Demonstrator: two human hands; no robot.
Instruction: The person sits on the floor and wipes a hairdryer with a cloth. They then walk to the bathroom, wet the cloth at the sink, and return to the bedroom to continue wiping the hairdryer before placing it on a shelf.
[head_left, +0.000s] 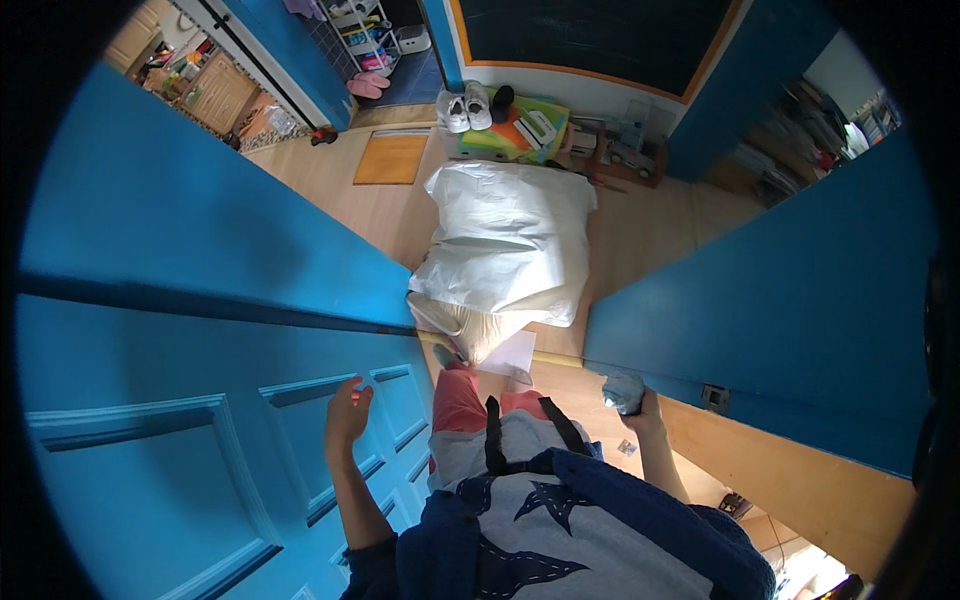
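My left hand (349, 411) is raised in front of the blue panelled door (165, 450), its fingers loosely curled and apart, holding nothing. In my right hand (641, 414) is a crumpled grey-blue cloth (623, 391), beside the edge of the blue door frame near the metal strike plate (715, 398). Ahead of my feet a large white plastic sheet or bag (510, 240) lies over something bulky. A cream fabric piece (480, 330) sticks out from under its near end.
Beyond the white bag, white sneakers (465, 111) and a green-yellow folder or board (551, 124) rest against the wall under a blackboard (592, 37). An orange mat (390, 159) lies by the bathroom doorway. A sheet of paper (514, 352) is on the floor at the threshold.
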